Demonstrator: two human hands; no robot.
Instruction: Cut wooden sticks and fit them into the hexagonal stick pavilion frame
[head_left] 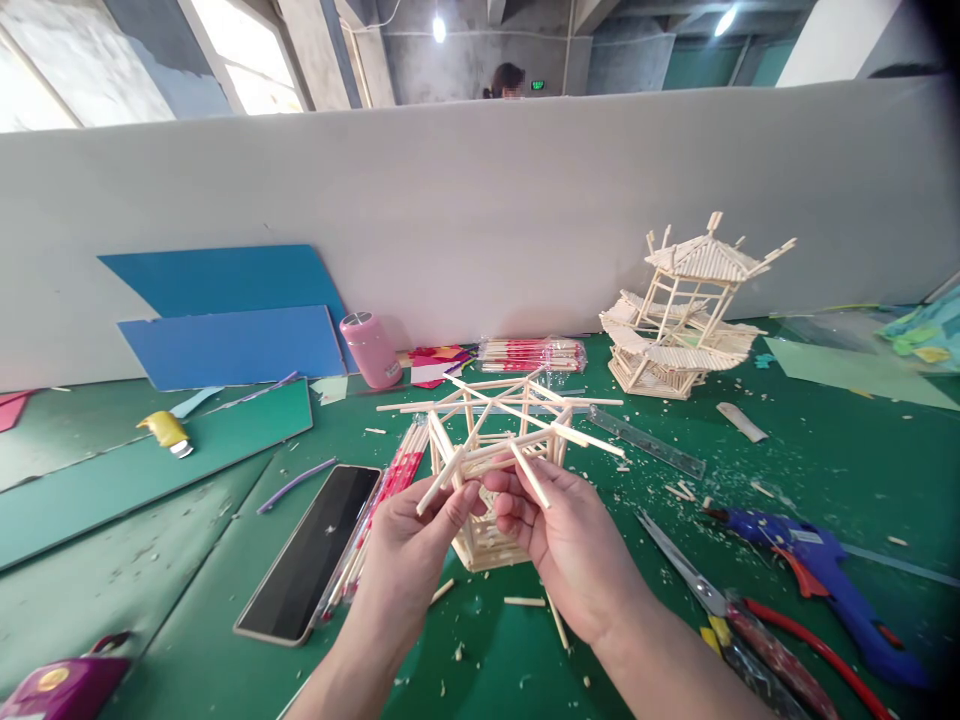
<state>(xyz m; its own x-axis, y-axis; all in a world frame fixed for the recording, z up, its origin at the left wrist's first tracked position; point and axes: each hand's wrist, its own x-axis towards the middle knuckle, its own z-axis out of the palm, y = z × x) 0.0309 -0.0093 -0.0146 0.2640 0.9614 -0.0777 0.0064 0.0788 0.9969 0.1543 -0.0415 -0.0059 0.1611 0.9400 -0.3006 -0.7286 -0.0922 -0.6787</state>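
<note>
A model pavilion frame built of thin wooden sticks (480, 545) stands in front of me on the green table. Long sticks stick out from its upper part on several sides. At its near upper edge my left hand (416, 545) is closed, thumb and fingers pinching the frame by a jutting stick. My right hand (566, 530) pinches the same edge just to the right, its fingertips close to the left thumb. The fingers partly hide the exact grip points. A finished-looking stick pavilion (686, 310) with a pointed roof stands at the back right.
A phone (311, 550) and bundled sticks (401, 470) lie left. On the right are scissors (694, 575), pliers (810, 640), a blue glue gun (817, 560) and a clear ruler (649, 440). A pink canister (371, 350) stands by the white partition (465, 220). Stick scraps litter the table.
</note>
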